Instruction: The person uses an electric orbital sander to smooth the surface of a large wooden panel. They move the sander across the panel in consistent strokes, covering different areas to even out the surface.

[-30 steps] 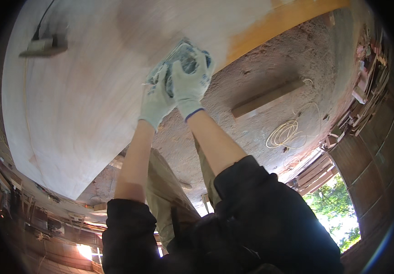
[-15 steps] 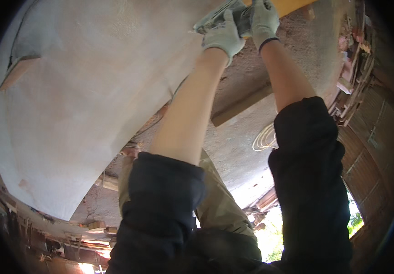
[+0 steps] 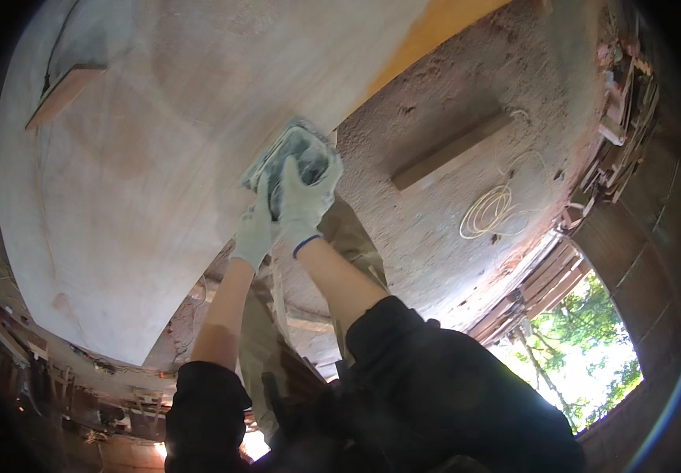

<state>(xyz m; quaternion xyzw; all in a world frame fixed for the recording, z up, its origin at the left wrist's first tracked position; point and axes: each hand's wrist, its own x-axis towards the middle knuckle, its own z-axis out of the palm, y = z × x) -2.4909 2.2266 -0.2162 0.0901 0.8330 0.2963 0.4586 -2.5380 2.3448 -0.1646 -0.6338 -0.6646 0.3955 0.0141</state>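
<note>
A dusty dirt floor (image 3: 466, 158) spreads under a large, pale, curved wooden hull (image 3: 159, 158) with a yellow-painted strip along its upper edge. Near the hull's right-hand edge, both gloved hands bear on a grey sanding block (image 3: 297, 158) laid flat against the wood. The right hand (image 3: 305, 201) lies over the block with fingers spread, palm pressing down; the left hand (image 3: 257, 229) sits just beside it, fingers flat on the block's lower edge. On the floor lie a wooden plank (image 3: 451, 150) and a coiled pale cord (image 3: 490, 209), well apart from the hands.
</note>
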